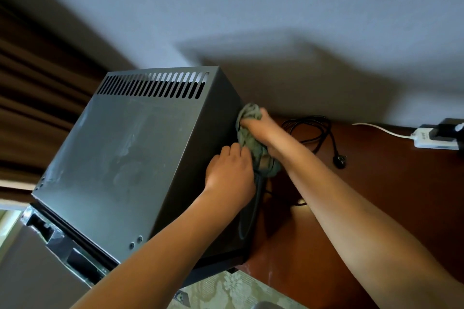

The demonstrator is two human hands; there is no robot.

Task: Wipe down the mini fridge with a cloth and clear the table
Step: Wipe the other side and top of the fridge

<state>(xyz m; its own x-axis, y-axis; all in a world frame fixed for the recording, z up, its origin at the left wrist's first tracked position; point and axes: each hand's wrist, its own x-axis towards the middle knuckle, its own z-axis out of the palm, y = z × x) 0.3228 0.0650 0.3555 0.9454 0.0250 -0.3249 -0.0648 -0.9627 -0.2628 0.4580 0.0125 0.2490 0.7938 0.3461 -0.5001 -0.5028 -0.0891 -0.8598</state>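
Observation:
The dark grey mini fridge (130,158) stands on the reddish-brown table (376,195), its dusty top with vent slots facing me and its door open at the lower left. My right hand (261,125) grips a bunched grey-green cloth (253,143) and presses it against the fridge's right side near the top edge. My left hand (229,173) curls over the top right edge of the fridge, just below the cloth, fingers bent around the corner. The lower part of the cloth hangs between my two hands.
A coiled black power cord with plug (339,158) lies on the table right of the fridge. A white power strip (437,139) with a black adapter sits at the far right by the wall. Brown curtains (37,108) hang at the left. Patterned carpet (226,291) shows below.

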